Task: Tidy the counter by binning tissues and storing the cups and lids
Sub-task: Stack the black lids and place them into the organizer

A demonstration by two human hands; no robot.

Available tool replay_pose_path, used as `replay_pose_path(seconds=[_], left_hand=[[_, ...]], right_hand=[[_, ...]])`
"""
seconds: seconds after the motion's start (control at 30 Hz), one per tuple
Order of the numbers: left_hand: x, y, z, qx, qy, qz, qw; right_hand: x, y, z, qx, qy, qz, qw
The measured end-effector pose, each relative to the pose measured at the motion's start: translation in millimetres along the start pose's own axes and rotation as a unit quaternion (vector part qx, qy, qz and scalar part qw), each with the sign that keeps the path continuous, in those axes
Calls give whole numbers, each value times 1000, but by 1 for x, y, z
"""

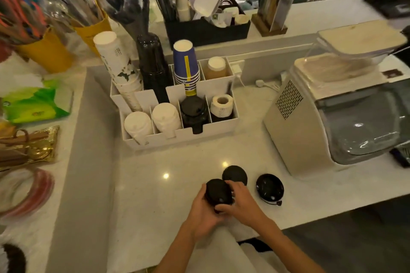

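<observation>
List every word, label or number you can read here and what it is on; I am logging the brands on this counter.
None can be read.
White floral cup stack: dark print near the top, too blurred.
Label roll: small print, too small.
Green tissue pack: small mark, blurred.
Blue cup stack: only a yellow stripe, no text.
Black lids in the left hand and right hand: no print visible.

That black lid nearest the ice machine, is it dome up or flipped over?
Flipped over. The black lid lies on the counter showing its hollow, glossy inside and raised rim; neither hand touches it.
</observation>
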State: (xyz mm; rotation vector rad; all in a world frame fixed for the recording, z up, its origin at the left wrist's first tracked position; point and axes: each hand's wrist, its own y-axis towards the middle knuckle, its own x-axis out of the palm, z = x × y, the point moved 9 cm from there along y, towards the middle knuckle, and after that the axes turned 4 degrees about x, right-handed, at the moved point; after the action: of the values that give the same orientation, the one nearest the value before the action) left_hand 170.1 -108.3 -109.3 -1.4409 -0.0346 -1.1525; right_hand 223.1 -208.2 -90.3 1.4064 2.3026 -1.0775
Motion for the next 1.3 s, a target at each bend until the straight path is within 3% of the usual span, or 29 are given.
replay_pose_path(seconds=[0.1, 0.2, 0.27, 0.33, 0.43, 0.5, 0.6, 0.73, 0.87, 0.97, 1.3], left_hand=[[6, 5, 10, 34, -13, 30, 999], [2, 7, 26, 65, -33, 57, 996], [-3, 4, 33, 79, -57, 59, 993], [-8, 0, 37, 75, -79, 49, 993], [-14, 0, 37, 59, -101, 43, 992], [-10, 0, 40, 59, -96, 29, 993], [-1, 3, 46, 67, -75, 7, 995], [24, 6, 56, 80, -33, -14, 996], [64, 3, 51, 51, 10, -99, 994], [87, -2, 45, 43, 21, -145, 988], [91, 2, 51, 69, 51, -94, 992]], right_hand=[[-15, 12, -4, -26, -29, -67, 997], [-51, 26, 0, -36, -17, 26, 999], [-55, 35, 9, -9, -132, 54, 990], [-42, 42, 16, 3, -240, 32, 970], [-32, 46, 17, -28, -284, 35, 958], [-37, 47, 15, -31, -265, 33, 963], [-58, 43, 2, -39, -123, 12, 992], [-93, 23, -45, -134, -17, -27, 990], [-94, 5, -88, -177, -29, -125, 976], [-93, 5, -99, -174, -36, -138, 974], [-94, 7, -111, -188, -91, -124, 970]])
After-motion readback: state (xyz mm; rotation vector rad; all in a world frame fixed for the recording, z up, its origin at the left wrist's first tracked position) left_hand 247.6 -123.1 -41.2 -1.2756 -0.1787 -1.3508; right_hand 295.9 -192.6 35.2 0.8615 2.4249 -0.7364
